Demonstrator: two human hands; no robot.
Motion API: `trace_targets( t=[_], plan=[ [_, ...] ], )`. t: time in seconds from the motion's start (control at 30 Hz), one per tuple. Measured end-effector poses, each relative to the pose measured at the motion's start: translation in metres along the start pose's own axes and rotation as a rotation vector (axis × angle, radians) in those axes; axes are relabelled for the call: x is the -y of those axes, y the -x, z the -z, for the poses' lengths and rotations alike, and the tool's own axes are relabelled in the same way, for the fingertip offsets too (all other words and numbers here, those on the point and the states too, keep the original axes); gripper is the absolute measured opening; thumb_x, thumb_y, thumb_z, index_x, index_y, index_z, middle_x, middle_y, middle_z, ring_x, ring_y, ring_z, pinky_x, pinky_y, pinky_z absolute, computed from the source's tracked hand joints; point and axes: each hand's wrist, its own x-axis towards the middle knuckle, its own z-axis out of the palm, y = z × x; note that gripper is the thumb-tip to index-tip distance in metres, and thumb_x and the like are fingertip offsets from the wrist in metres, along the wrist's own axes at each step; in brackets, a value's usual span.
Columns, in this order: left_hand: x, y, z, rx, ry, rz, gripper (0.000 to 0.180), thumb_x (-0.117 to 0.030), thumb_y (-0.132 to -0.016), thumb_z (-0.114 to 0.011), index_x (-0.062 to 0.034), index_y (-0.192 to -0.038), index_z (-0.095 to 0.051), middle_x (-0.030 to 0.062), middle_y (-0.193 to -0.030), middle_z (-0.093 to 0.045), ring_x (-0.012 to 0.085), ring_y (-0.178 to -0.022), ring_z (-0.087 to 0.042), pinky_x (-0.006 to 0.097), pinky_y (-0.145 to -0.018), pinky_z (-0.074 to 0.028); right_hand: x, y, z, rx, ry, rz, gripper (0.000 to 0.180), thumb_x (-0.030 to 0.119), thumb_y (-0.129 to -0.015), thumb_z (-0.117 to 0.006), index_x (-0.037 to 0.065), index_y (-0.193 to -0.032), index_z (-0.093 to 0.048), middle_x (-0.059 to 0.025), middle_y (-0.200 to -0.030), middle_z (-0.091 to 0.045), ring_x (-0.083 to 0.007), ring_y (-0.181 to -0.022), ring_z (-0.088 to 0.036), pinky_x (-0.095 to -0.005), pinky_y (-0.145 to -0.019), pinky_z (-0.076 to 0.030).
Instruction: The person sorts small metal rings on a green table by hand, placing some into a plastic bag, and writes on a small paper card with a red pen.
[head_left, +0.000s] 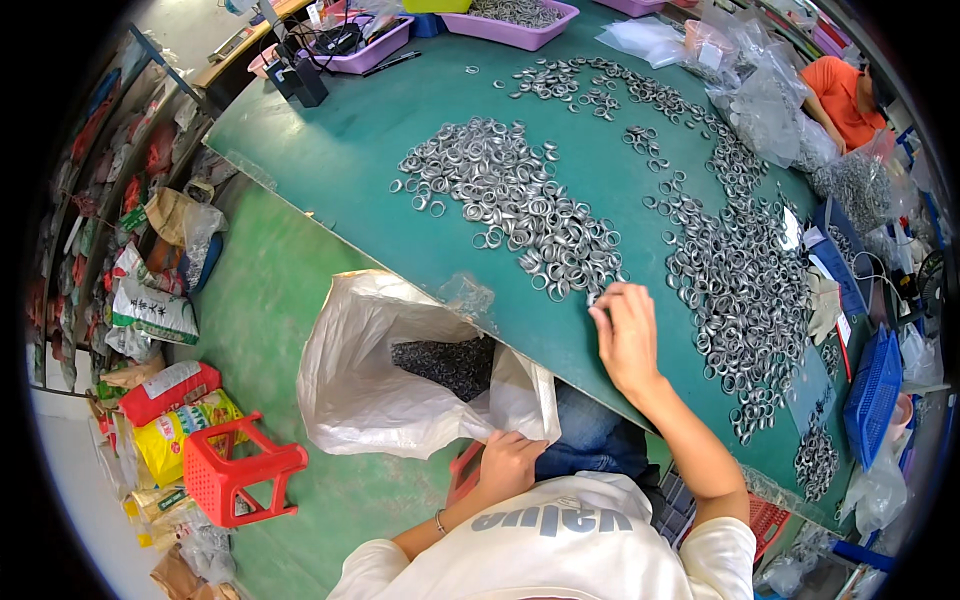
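My right hand (628,338) reaches over the green table with its fingers closed in a pinch. A small grey metal ring (592,299) shows at its fingertips, at the near end of a pile of metal rings (510,190). Down at the table's edge, my left hand (512,462) is closed on the rim of a large white woven sack (350,385). The sack gapes open, and dark small pieces (448,368), too small to make out, lie inside it.
A second, larger heap of rings (745,290) spreads across the table's right side. Purple trays (510,28) stand at the far edge, a blue basket (872,395) at the right. A red stool (235,470) is on the floor at left. Another person in orange (845,100) sits far right.
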Motion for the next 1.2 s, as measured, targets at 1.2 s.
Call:
trace_targets(
  t=[1.2],
  plan=[
    [-0.001,-0.001,-0.003,0.009,0.007,0.027,0.022,0.001,-0.066,-0.064,-0.006,-0.085,-0.072,0.0035,-0.072,-0.067,0.0194,-0.071,-0.059,0.035,-0.066,-0.037,-0.029,-0.007,0.0,-0.021,-0.066,-0.13,0.013,0.005,-0.078,-0.068,0.0,-0.085,-0.058,-0.0125,-0.094,-0.054,-0.0313,-0.09,-0.051,-0.0399,-0.077,-0.041]
  ],
)
